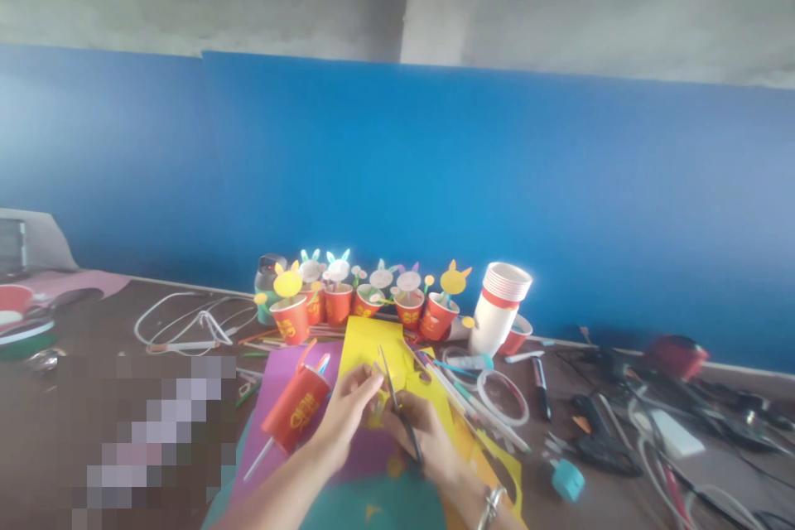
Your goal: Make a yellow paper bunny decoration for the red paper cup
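Observation:
My right hand (426,431) is closed round a pair of dark-handled scissors (407,429), their blades pointing up and away from me. Close beside the blades, my left hand (358,396) pinches with thumb and fingers. What it holds is too small and blurred to make out. Both hands are above yellow paper (366,335), which overlaps a purple sheet (329,354) and a teal sheet (348,509). Left of my left hand, a red paper cup (298,407) with yellow print lies tilted on the purple sheet, with sticks poking out.
Behind my hands stand several red cups (291,321) with paper animal heads on stems. A tall stack of white cups (495,310) is to their right. A white tape roll (503,397), a pen (541,387), a glue gun (602,439) and tangled cables lie rightward.

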Demonstrator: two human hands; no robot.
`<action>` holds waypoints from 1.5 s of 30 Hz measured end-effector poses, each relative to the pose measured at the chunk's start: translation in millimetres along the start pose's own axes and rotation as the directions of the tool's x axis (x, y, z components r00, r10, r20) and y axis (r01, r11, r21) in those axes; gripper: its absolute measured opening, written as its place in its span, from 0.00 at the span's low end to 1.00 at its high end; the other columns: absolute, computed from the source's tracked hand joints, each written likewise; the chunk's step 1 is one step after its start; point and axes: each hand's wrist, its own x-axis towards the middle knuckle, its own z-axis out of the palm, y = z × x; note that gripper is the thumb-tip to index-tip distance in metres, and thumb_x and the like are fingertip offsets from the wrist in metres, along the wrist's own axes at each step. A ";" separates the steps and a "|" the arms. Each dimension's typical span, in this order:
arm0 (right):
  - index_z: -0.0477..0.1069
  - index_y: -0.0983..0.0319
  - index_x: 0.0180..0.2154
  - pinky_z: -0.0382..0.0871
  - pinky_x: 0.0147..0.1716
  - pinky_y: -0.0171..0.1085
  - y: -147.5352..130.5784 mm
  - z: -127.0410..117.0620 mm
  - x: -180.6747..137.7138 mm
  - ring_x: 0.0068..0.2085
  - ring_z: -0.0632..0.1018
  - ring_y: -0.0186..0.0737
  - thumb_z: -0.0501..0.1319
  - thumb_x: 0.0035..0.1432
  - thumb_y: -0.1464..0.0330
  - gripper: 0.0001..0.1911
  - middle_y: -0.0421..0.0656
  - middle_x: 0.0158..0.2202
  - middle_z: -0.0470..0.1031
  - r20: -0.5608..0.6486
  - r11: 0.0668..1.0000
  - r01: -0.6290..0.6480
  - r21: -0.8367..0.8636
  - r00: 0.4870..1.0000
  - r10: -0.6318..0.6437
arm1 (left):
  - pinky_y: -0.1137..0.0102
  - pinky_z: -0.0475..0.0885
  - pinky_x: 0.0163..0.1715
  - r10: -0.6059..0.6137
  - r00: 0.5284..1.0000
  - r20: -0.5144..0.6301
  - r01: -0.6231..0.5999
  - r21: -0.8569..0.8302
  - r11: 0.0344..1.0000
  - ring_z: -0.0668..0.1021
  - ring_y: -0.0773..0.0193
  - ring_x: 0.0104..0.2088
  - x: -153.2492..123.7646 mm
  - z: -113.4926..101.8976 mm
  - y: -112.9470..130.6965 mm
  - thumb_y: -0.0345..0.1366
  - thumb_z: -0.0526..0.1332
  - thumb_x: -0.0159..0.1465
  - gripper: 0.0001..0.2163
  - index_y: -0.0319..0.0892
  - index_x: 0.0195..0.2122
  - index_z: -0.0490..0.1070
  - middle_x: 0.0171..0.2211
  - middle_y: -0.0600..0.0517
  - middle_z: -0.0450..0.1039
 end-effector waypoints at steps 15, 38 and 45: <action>0.64 0.60 0.28 0.57 0.17 0.29 3.3 1.1 0.4 0.18 0.66 0.29 0.66 0.49 0.55 0.17 0.33 0.20 0.64 0.021 1.000 0.017 0.015 1.000 -0.018 | 0.76 0.54 0.23 0.032 0.997 0.064 -0.030 -0.034 0.999 0.62 0.72 0.20 -1.1 1.5 2.9 0.44 0.66 0.54 0.14 0.41 0.23 0.64 0.17 0.60 0.61; 0.64 0.60 0.24 0.50 0.13 0.29 -5.1 1.7 -1.5 0.13 0.57 0.25 0.65 0.49 0.52 0.20 0.30 0.13 0.58 0.005 0.999 -0.025 -0.025 1.000 0.025 | 0.76 0.55 0.22 0.058 0.994 0.089 -0.060 0.014 0.998 0.61 0.71 0.20 3.5 -5.7 0.8 0.42 0.65 0.56 0.12 0.40 0.23 0.67 0.19 0.58 0.63; 0.66 0.60 0.26 0.49 0.11 0.29 -0.7 -1.3 -0.3 0.12 0.56 0.25 0.65 0.49 0.52 0.18 0.29 0.13 0.56 0.018 0.999 -0.050 -0.022 0.999 0.050 | 0.75 0.55 0.23 0.066 0.993 0.098 -0.073 0.070 0.995 0.61 0.71 0.21 3.7 -8.8 5.8 0.43 0.65 0.55 0.12 0.40 0.22 0.69 0.18 0.58 0.61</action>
